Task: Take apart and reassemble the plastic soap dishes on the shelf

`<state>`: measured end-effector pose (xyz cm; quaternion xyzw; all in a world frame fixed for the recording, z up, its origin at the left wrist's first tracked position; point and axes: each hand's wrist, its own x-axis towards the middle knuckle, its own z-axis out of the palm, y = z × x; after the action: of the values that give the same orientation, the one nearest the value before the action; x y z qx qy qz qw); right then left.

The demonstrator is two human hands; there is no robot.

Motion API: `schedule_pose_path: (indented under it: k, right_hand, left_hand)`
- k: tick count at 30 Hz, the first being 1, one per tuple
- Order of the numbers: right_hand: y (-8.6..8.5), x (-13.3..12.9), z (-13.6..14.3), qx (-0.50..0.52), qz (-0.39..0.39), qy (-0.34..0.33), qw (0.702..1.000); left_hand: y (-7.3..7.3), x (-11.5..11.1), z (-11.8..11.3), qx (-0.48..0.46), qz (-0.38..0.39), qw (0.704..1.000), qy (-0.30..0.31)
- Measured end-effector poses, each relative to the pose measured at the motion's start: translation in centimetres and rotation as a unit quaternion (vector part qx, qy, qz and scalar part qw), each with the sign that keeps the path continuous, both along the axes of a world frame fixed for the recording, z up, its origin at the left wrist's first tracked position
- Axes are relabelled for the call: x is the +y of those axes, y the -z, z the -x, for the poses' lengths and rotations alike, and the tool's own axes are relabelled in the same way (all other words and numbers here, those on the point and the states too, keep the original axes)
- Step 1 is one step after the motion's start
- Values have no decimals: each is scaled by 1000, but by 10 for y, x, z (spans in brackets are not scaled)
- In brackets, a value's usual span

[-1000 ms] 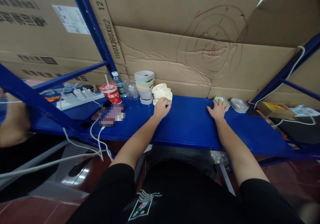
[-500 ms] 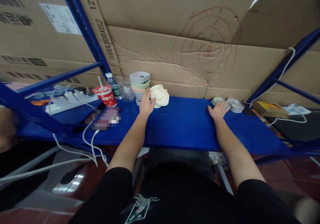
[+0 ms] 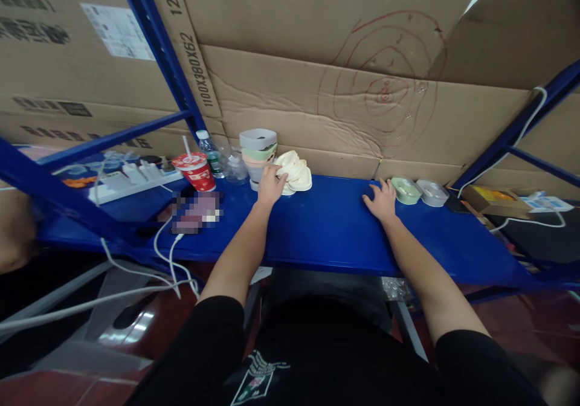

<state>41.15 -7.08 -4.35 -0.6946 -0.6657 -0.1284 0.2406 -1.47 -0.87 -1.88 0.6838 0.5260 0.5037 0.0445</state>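
At the left edge of a loose pile of cream-coloured shallow dishes (image 3: 296, 171), my left hand (image 3: 270, 187) has its thumb and fingertips closed on the nearest dish. Just behind that hand stands a stack of grey, green and peach tubs (image 3: 258, 143), partly hidden by the fingers. My right hand (image 3: 383, 202) is open and holds nothing, its fingers spread low over the blue table (image 3: 326, 231). Right beside its fingers sits a pale green bowl (image 3: 406, 191), with a grey bowl (image 3: 432, 194) close by.
To the left stand a red paper cup (image 3: 196, 173) with a straw, a water bottle (image 3: 209, 152) and clear plastic containers (image 3: 233, 167). A blurred pinkish item (image 3: 197, 212) lies by white cables. A cardboard wall and blue posts enclose the back and sides.
My right hand has moved left off the green bowl, which now shows fully. My left hand's fingers have bent in against the cream-coloured dishes.
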Motion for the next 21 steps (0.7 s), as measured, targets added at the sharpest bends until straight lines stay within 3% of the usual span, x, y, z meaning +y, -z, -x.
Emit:
schedule_pose_path:
  k: [7,11,16,21]
  right_hand:
    - [-3,-1,1,-2,-8,-23,1000]
    - [-10,-4,6,22,-26,-76,997]
    - [-15,-8,19,99,-23,-171,980]
    - [-8,-5,30,112,40,-273,955]
  left_hand:
    - [-4,-9,-3,-32,-55,998,-7]
    - [-5,-24,-16,-39,-106,993,15]
    - [-2,-55,-50,63,-97,979,169]
    - [11,-71,-80,216,22,930,296]
